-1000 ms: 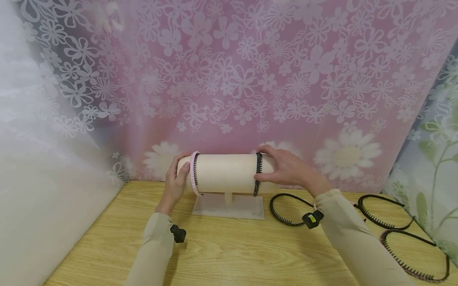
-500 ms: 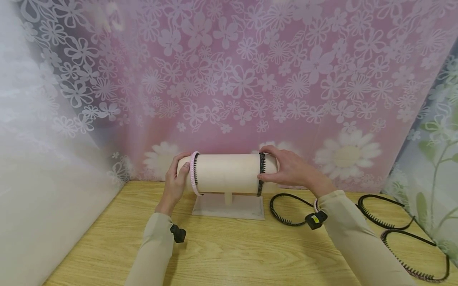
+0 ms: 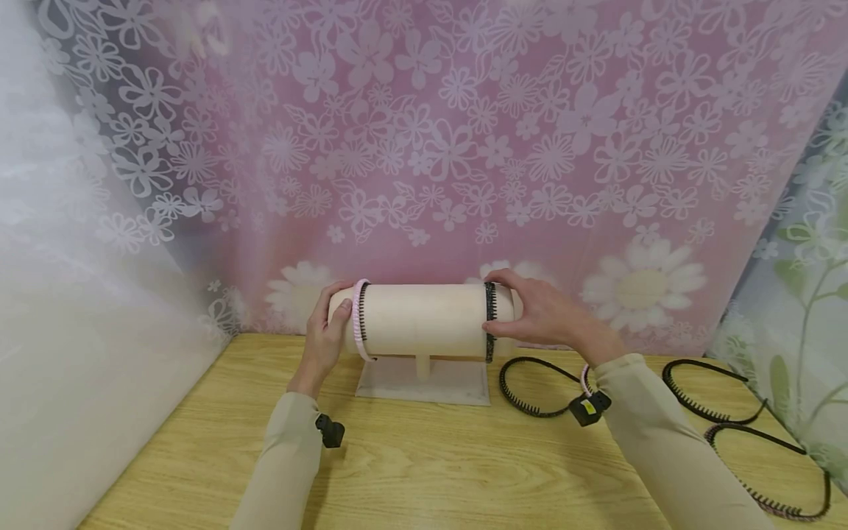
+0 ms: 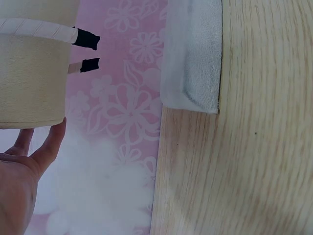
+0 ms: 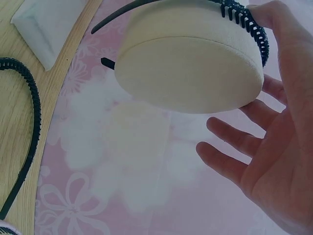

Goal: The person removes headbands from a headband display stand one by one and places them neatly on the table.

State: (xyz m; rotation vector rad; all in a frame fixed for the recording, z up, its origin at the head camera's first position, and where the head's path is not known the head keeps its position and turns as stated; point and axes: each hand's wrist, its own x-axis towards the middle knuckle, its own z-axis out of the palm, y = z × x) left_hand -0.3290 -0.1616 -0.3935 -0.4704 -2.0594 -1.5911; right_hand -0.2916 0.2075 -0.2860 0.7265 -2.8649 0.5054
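Note:
A cream padded cylinder (image 3: 424, 316) lies level on a post above a pale flat base (image 3: 397, 384). My left hand (image 3: 323, 344) grips its left end, thumb in front, beside a pink toothed headband (image 3: 358, 316) wrapped over it. Near the right end a black toothed headband (image 3: 491, 302) sits around the cylinder, and my right hand (image 3: 550, 313) holds it between thumb and fingers. In the right wrist view the thumb presses the black band's toothed edge; two other fingers stand free of the cylinder's end. The left wrist view shows the pink band's black-tipped ends below the cylinder.
On the wooden table (image 3: 397, 471), a black headband (image 3: 530, 412) lies right of the base. A pink one (image 3: 584, 377) is mostly hidden by the right wrist. Two more dark headbands (image 3: 704, 407) lie farther right. A flowered pink curtain (image 3: 424, 184) hangs behind.
My right hand has slid the black headband a little to the right along the cylinder, toward its end. The left hand has stayed in place.

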